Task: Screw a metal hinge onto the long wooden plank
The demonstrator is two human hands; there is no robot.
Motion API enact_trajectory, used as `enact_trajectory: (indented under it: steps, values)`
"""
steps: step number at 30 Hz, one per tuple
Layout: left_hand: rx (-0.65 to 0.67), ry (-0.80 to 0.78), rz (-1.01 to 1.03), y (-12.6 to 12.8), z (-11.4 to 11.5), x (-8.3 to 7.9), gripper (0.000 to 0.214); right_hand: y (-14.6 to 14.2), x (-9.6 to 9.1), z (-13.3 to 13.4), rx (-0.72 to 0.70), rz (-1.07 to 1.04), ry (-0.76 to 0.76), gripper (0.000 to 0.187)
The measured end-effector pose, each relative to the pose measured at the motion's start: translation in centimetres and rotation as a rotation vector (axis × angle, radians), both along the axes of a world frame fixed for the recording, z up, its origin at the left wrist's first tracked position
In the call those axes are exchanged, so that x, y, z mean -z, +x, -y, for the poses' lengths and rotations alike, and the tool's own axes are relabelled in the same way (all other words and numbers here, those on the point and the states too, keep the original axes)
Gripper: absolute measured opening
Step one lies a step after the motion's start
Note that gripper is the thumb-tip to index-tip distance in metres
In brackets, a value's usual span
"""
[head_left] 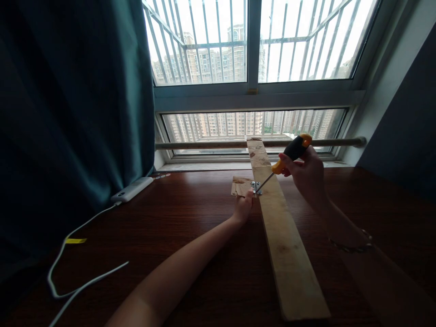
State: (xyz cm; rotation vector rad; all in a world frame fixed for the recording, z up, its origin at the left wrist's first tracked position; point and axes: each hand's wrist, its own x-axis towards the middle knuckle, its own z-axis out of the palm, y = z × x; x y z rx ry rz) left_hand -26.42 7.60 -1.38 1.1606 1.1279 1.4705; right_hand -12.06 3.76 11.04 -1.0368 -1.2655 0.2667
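A dark red-brown wooden table fills most of the low part of the view. A big blue curtain hangs on the left, next to a window with bars outside. A round rail runs across the low part of the window. A long, pale wooden plank lies flat on the table, and its far end hides a bit of the rail.

To the left, a white cord goes into the end of a white plastic box. The person's right hand is wrapped around the handle of a yellow and black screwdriver, which leans down to the left. The left hand touches the near edge of a small piece of wood beside the plank. It is too small to tell how tightly its fingers grip. The smallest thing is a shiny metal hinge, lying across the small piece and the plank, with the screwdriver's tip at it.
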Motion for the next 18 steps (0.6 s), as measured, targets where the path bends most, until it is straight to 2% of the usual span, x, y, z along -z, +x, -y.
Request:
enact_trajectory:
  steps: [7, 12, 18]
  values:
    - [0.099, -0.066, -0.122, -0.05, 0.09, 0.41, 0.047, 0.19, 0.29, -0.29, 0.029, 0.015, -0.008, 0.048]
    - [0.143, -0.081, -0.106, 0.07, -0.07, 0.58, 0.049, 0.31, 0.40, -0.38, 0.052, 0.033, -0.016, 0.048]
    - [0.125, -0.115, -0.080, 0.15, -0.20, 0.53, 0.046, 0.20, 0.40, -0.35, 0.064, 0.056, -0.023, 0.047]
